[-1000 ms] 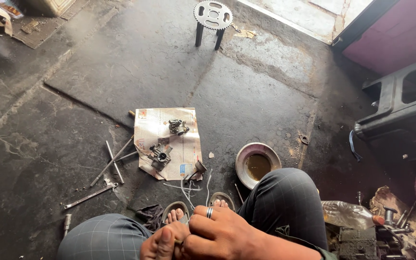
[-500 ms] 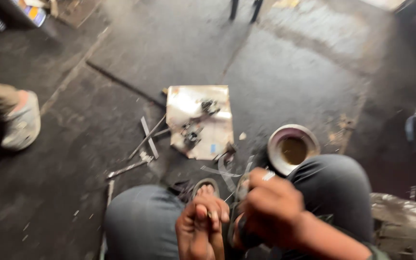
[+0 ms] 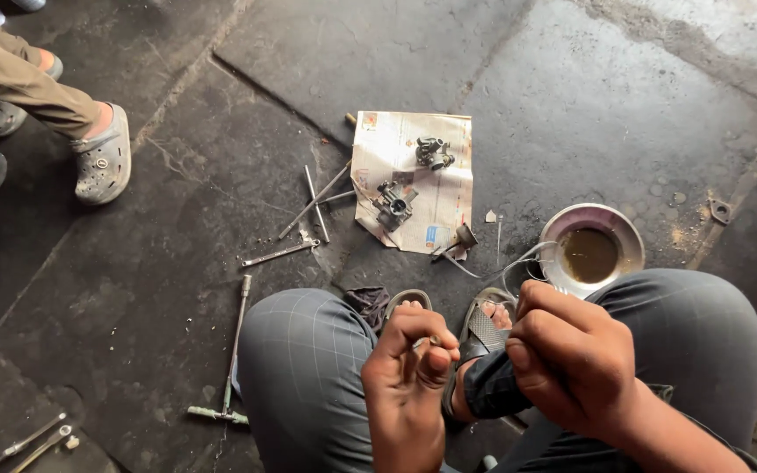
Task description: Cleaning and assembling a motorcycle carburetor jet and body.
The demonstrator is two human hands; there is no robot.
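The left hand (image 3: 409, 372) pinches a small metal part (image 3: 435, 340) between thumb and forefinger, its grip pressed together on that piece, which shows only as a tiny glint at the fingertips. The right hand (image 3: 571, 359) sits at about three o'clock from it, just beside, fingers curled shut; whether they clamp a tool or a wire I cannot tell, though thin pale wires (image 3: 519, 261) rise from behind its knuckles toward twelve o'clock. The small part is too little to read a long axis; it lies between the two hands, held by the left, with the right the nearer free one. Below the hands are the person's knees in grey trousers and sandalled feet (image 3: 484, 324) on the stone floor (image 3: 589, 105). At one o'clock from the right hand stands a round metal bowl (image 3: 633, 241) with brown liquid. At twelve o'clock lies a sheet of newspaper (image 3: 449, 201) bearing a carburettor body (image 3: 393, 206) and a second small assembly (image 3: 432, 152). Long rods and wrenches (image 3: 313, 206) lie at ten o'clock, and another person's sandalled feet (image 3: 102, 162) farther out that way.
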